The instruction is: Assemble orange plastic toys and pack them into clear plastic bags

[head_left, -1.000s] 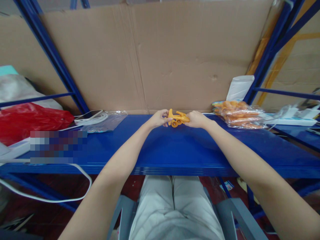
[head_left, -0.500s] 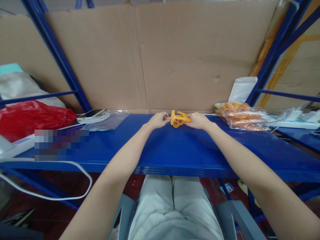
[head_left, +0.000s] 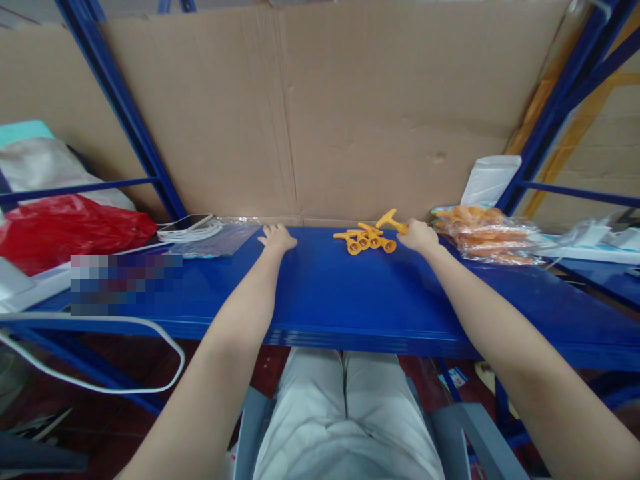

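Several small orange plastic parts (head_left: 367,240) lie in a row on the blue shelf (head_left: 320,293), near its back edge. My right hand (head_left: 419,235) is closed on one more orange part (head_left: 391,220), which sticks up to the left of my fingers, just right of the row. My left hand (head_left: 277,237) lies flat on the shelf with fingers spread, holding nothing. It rests to the left of the row, next to a clear plastic bag (head_left: 216,240).
A bag of orange parts (head_left: 483,233) lies at the right, with a white pouch (head_left: 489,179) behind it. A phone and white cable (head_left: 189,229) and a red bag (head_left: 65,230) sit at the left. Cardboard (head_left: 320,113) walls the back. Blue posts frame both sides.
Both hands held the orange parts together before. Now the parts lie on the shelf, my left hand has moved left and opened, and my right hand has shifted right with one part.
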Tool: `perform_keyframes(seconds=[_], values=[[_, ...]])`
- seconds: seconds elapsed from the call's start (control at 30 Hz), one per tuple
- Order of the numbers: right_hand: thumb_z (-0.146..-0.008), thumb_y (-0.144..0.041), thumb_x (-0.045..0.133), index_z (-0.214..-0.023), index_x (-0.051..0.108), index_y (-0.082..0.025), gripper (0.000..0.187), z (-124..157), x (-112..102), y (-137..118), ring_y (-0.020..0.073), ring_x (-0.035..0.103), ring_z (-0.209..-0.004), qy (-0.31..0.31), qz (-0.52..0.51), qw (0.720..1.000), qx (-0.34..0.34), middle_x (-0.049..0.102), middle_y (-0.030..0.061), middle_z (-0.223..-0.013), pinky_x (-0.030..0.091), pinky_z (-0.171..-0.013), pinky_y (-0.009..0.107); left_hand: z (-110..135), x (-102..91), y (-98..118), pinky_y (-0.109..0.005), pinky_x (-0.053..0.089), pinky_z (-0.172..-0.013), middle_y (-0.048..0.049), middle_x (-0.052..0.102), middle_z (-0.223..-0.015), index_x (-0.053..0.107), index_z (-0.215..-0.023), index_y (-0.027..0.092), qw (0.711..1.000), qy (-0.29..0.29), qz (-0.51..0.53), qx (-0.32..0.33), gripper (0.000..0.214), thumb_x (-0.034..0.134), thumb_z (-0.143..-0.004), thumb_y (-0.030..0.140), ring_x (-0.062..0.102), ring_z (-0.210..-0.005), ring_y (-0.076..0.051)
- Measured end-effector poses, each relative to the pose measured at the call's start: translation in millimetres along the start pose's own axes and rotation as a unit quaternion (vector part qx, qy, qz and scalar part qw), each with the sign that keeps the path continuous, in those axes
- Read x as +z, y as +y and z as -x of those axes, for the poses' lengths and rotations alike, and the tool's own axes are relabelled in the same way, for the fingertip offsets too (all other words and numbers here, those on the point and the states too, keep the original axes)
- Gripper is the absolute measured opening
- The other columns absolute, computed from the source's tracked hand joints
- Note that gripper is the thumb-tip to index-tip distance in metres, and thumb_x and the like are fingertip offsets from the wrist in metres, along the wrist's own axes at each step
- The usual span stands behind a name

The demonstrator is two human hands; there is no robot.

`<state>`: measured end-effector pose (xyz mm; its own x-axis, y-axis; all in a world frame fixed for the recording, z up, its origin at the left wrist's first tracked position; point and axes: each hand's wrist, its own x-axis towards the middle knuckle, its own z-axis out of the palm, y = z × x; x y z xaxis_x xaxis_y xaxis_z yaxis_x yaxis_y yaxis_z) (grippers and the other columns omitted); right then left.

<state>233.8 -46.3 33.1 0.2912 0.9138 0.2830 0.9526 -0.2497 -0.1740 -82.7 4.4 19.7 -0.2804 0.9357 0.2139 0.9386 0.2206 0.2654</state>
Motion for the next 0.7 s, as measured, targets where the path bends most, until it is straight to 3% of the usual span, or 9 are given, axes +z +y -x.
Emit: perform_keyframes(seconds=[0.1, 0.2, 0.4, 0.57, 0.7], values=[[-0.084, -0.031, 0.054, -0.125, 0.058, -0.008, 0.048, -2.9, 1.7, 5.9, 0.0301, 0.061, -0.113, -0.013, -0.005, 0.999, 0.031, 0.064, 0.0226, -0.12, 0.05, -0.087, 0.034, -3.6, 0.3, -15.1, -0.062, 0.02, -0.111, -0.0241, 0.015, -0.157, 0.028, -0.147, 0.006, 0.997, 0.005, -0.001, -0.075, 0.081, 0.056, -0.077, 0.034, 0.005, -0.146, -0.037], [-0.083, -0.029, 0.052, -0.123, 0.062, -0.005, 0.047, -5.9, 4.4, 10.2, 0.0293, 0.066, -0.105, -0.048, -0.006, 0.998, 0.035, 0.068, 0.023, -0.108, 0.051, -0.083, 0.032, -5.2, 1.9, -27.5, -0.069, 0.017, -0.107, -0.0288, 0.008, -0.156, 0.022, -0.149, 0.001, 0.992, 0.004, 0.021, -0.125, 0.086, 0.053, -0.077, 0.039, -0.004, -0.145, -0.042], [-0.083, -0.027, 0.05, -0.117, 0.068, -0.007, 0.044, -11.5, 9.3, 11.5, 0.0267, 0.071, -0.084, -0.086, 0.001, 0.996, 0.007, 0.073, 0.017, -0.082, 0.052, -0.071, 0.03, -9.2, 3.9, -36.8, -0.08, 0.012, -0.097, -0.0324, 0.018, -0.153, 0.021, -0.149, 0.0, 0.984, 0.033, 0.077, -0.156, 0.086, 0.048, -0.076, 0.037, -0.001, -0.142, -0.049], [-0.085, -0.031, 0.047, -0.118, 0.066, -0.004, 0.047, -11.7, 8.9, 8.0, 0.0288, 0.069, -0.094, -0.09, 0.006, 0.996, -0.011, 0.072, 0.0235, -0.096, 0.052, -0.073, 0.031, -16.0, 6.6, -39.8, -0.077, 0.008, -0.101, -0.0321, 0.026, -0.15, 0.028, -0.147, 0.001, 0.976, 0.023, 0.075, -0.204, 0.079, 0.045, -0.079, 0.038, 0.013, -0.142, -0.048], [-0.085, -0.026, 0.046, -0.124, 0.062, -0.002, 0.048, -8.7, 6.1, 4.9, 0.0293, 0.063, -0.111, -0.091, 0.023, 0.996, -0.002, 0.065, 0.0255, -0.117, 0.05, -0.081, 0.032, -14.3, 5.4, -38.6, -0.078, 0.007, -0.101, -0.0316, 0.034, -0.147, 0.03, -0.146, 0.002, 0.981, 0.023, 0.059, -0.182, 0.078, 0.046, -0.077, 0.035, 0.023, -0.139, -0.049]])
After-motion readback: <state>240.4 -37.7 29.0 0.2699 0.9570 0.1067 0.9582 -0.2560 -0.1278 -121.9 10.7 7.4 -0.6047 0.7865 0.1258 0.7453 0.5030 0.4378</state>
